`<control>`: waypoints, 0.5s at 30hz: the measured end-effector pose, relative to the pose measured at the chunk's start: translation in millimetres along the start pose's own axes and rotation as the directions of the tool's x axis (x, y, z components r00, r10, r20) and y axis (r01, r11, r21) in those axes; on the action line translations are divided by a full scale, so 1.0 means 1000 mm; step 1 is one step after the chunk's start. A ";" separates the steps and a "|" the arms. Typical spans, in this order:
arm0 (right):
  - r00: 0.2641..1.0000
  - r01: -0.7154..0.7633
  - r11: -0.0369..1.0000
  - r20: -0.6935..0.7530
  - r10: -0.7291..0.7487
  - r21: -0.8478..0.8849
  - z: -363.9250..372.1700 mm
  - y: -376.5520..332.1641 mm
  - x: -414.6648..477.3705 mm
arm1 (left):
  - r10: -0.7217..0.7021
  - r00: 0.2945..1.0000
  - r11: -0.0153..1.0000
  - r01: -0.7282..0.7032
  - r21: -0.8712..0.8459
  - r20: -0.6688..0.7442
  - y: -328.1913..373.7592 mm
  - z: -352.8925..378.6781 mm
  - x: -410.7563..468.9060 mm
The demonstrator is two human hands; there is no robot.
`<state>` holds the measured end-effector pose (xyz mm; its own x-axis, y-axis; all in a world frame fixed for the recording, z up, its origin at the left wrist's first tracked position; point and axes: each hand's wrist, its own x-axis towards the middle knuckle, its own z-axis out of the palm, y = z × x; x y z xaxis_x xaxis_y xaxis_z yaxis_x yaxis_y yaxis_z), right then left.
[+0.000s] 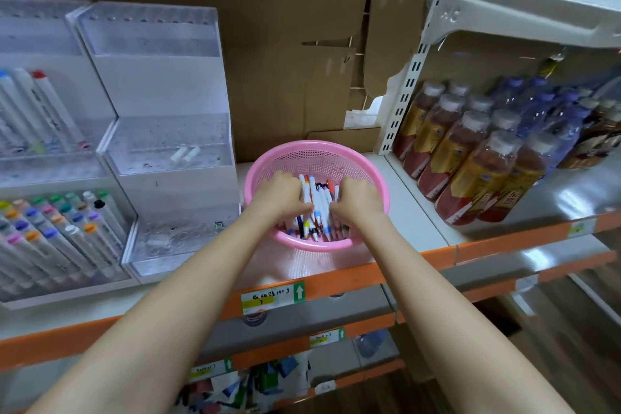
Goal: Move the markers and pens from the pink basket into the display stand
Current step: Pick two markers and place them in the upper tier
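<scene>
Brown bottled drinks [470,158], blue-capped bottles [544,111], cardboard backing [268,44], price label [272,297]

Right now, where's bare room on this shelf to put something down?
Bare white shelf between the round pink plastic basket and the brown bottles. The clear acrylic stand beside it has near-empty tiers. Crowded: the basket's pens, the marker-filled left stand.
</scene>
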<state>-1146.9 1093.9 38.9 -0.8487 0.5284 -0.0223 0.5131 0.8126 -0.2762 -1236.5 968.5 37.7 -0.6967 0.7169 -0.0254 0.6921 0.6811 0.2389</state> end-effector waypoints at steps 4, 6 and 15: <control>0.995 0.083 0.983 0.045 -0.091 0.164 -0.001 0.003 0.000 | 0.035 0.999 0.999 -0.035 0.037 -0.002 -0.002 0.002 0.001; 0.988 0.126 0.977 0.067 -0.139 0.171 0.000 0.003 0.000 | 0.041 0.999 0.999 -0.041 0.029 -0.008 -0.002 0.003 0.001; 0.993 0.072 0.950 0.072 -0.098 0.305 0.000 0.005 0.000 | -0.041 0.998 0.966 0.052 -0.252 0.047 -0.005 0.001 0.004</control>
<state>-1144.6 1097.8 37.1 -0.9019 0.4271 -0.0643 0.3877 0.7348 -0.5566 -1242.7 967.7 35.1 -0.7150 0.6944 -0.0811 0.5850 0.6577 0.4745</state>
